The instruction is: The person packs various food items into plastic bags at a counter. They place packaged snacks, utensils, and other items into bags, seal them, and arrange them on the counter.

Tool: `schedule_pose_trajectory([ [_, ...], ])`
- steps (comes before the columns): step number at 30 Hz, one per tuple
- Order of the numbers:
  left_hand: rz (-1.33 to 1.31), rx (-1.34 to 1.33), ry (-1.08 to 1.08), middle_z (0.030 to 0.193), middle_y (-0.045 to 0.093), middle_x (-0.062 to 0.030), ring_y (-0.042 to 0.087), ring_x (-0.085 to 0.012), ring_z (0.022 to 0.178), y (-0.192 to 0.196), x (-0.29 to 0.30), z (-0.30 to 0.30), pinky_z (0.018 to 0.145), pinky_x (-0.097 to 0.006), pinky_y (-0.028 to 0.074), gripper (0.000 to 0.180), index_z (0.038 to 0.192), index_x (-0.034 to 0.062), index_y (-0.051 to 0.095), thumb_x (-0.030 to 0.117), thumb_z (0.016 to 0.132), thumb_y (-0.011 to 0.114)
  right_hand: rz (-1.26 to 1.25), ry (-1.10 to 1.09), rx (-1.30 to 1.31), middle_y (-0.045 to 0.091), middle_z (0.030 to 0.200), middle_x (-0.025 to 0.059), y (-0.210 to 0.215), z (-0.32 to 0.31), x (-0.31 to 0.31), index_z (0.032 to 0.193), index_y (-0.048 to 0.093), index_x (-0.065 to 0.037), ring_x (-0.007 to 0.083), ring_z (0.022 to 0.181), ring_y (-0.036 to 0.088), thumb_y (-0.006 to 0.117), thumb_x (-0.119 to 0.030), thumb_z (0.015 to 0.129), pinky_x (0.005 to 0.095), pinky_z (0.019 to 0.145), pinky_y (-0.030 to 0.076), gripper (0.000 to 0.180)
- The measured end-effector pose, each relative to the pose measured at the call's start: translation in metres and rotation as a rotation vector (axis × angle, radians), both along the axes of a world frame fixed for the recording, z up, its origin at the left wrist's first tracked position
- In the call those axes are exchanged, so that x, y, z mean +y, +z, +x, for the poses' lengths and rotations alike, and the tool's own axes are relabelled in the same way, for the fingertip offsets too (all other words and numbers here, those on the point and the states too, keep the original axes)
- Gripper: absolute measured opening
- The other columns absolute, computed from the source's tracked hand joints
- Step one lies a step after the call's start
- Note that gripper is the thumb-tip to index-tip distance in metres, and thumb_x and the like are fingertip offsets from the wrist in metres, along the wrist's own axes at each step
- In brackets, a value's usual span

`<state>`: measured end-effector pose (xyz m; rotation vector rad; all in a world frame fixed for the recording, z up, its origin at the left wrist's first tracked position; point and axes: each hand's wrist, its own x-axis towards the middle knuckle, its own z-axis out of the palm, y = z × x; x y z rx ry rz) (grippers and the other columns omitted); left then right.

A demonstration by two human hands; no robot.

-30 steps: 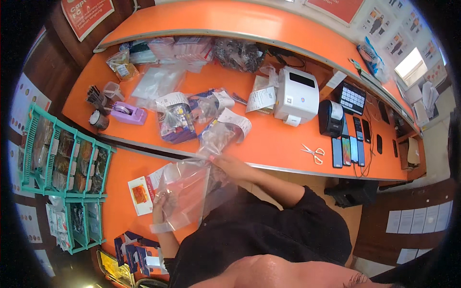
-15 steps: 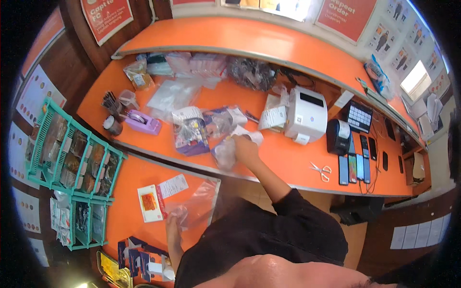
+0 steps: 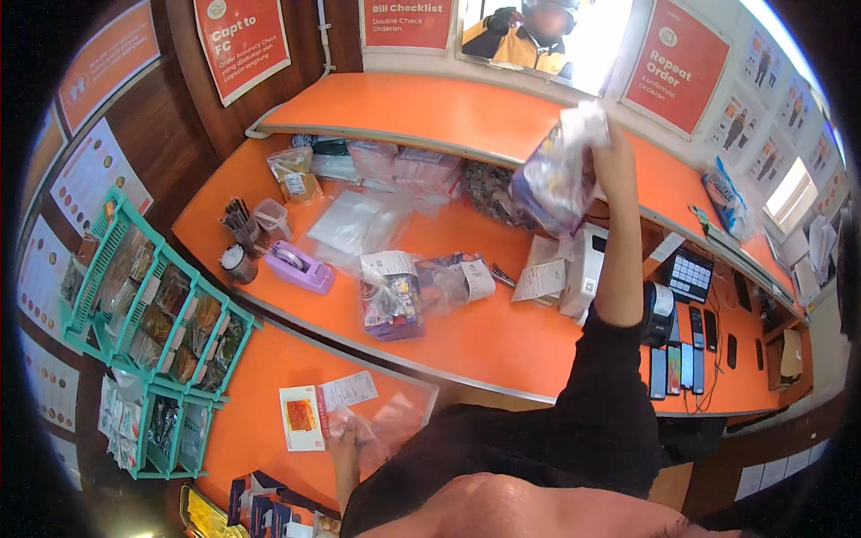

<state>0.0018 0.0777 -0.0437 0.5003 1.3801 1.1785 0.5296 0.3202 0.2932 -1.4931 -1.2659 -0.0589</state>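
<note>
Held up in front of the raised shelf is a clear plastic bag with a dark blue printed package inside (image 3: 552,184). The top of that bag is closed in my right hand (image 3: 612,148), with the arm stretched out. Lower down, my left hand (image 3: 344,448) grips an edge of a flat clear plastic bag (image 3: 399,417) on the near counter. Beside it lie a white card or flat box with an orange picture (image 3: 302,417) and a paper receipt (image 3: 350,390). Two more bagged packages, one upright (image 3: 391,296) and one lying (image 3: 453,280), rest on the far counter.
A white label printer (image 3: 587,269) stands partly behind my right arm. Several phones (image 3: 673,369) lie right of it. A purple tape dispenser (image 3: 299,267) and stacked clear bags (image 3: 359,224) are at left, above green racks (image 3: 161,314). A person (image 3: 520,40) is beyond the window.
My right hand has lifted the bagged package off the far counter, up and to the right. My left hand stays at the flat bag. The view has tilted upward.
</note>
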Motion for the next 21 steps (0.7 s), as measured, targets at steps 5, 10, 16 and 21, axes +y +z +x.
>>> schedule_pose_trajectory([
  [5, 0.145, -0.163, -0.170, 0.085, 0.063, -0.0019, 0.059, -0.0111, 0.072, 0.048, 0.022, 0.025, 0.064, -0.024, 0.048, 0.016, 0.102, 0.0025, 0.061, 0.016, 0.094, 0.065, -0.025, -0.037, -0.103, 0.063, 0.070, 0.0116, 0.005, 0.045, 0.118, 0.106, 0.058, 0.002, 0.0191, 0.054, 0.064, 0.055, -0.021, 0.095, 0.0318, 0.047, 0.053, 0.025],
  [10, 0.100, -0.195, -0.176, 0.089, 0.062, -0.0031, 0.058, -0.0102, 0.078, 0.027, 0.036, 0.030, 0.068, -0.023, 0.046, 0.010, 0.098, 0.0039, 0.060, 0.013, 0.095, 0.063, -0.130, 0.033, 0.213, 0.061, 0.071, 0.0124, -0.005, 0.054, 0.194, 0.106, 0.051, 0.002, 0.0225, 0.054, 0.067, 0.053, -0.027, 0.098, 0.0327, 0.040, 0.052, 0.031],
  [16, 0.196, -0.247, 0.171, 0.089, 0.062, -0.0048, 0.058, -0.0139, 0.077, 0.026, 0.036, 0.049, 0.070, -0.027, 0.050, 0.015, 0.102, 0.0029, 0.055, 0.003, 0.091, 0.065, -0.025, -0.081, -0.291, 0.067, 0.097, 0.0219, -0.029, -0.046, 0.164, 0.119, 0.056, 0.000, 0.0384, 0.092, 0.066, 0.056, -0.020, 0.095, 0.0459, 0.079, 0.050, 0.031],
  [21, 0.227, 0.037, 0.119, 0.093, 0.060, -0.0028, 0.059, -0.0158, 0.084, 0.023, 0.046, 0.075, 0.074, -0.030, 0.050, 0.021, 0.101, 0.0039, 0.052, 0.001, 0.087, 0.067, -0.584, 1.261, -0.432, 0.064, 0.107, 0.0190, -0.130, -0.248, -0.024, 0.114, 0.062, -0.004, 0.0307, 0.098, 0.064, 0.075, -0.030, 0.083, 0.0400, 0.083, 0.051, 0.043],
])
